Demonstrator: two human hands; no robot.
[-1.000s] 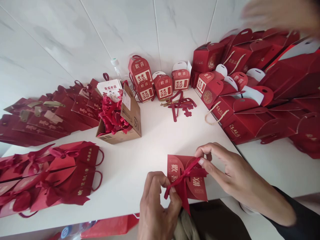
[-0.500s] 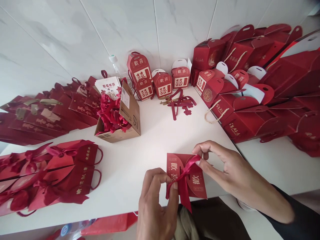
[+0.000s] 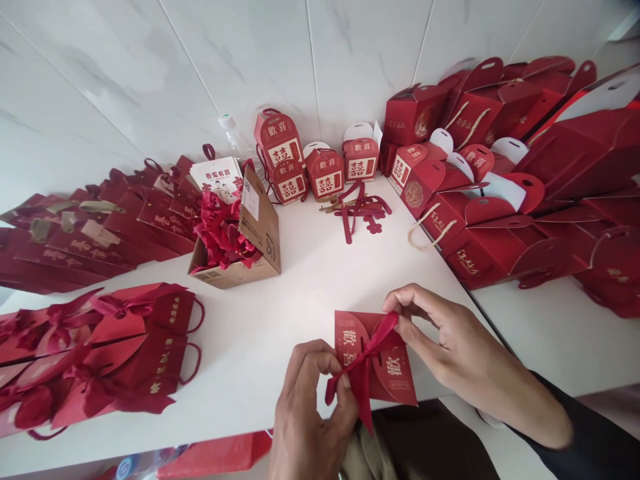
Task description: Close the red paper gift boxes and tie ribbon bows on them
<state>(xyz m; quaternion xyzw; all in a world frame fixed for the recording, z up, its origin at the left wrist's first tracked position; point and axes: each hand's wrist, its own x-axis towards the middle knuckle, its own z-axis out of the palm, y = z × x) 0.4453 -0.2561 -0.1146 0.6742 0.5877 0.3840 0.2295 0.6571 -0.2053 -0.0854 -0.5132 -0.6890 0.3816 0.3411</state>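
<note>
A small red gift box [image 3: 400,380] with gold characters lies at the front edge of the white table. Across its top runs a crimson ribbon [image 3: 363,393], knotted near the middle with loops to either side and a tail hanging toward me. My left hand [image 3: 313,400] pinches the ribbon's left part between thumb and fingertips. On the other side, my right hand [image 3: 440,333] grips the right loop between thumb and forefinger, above the box's far right corner.
A cardboard box [image 3: 273,247] of red ribbons stands at the left back. Ribboned red boxes [image 3: 165,347] sit front left. Loose straps [image 3: 367,208] lie before small gift boxes [image 3: 325,175] by the wall. Larger red boxes [image 3: 495,247] are stacked right.
My left hand has shifted slightly left, drawing the ribbon outward. The knot looks tighter and the tail has swung left. My right hand keeps its hold.
</note>
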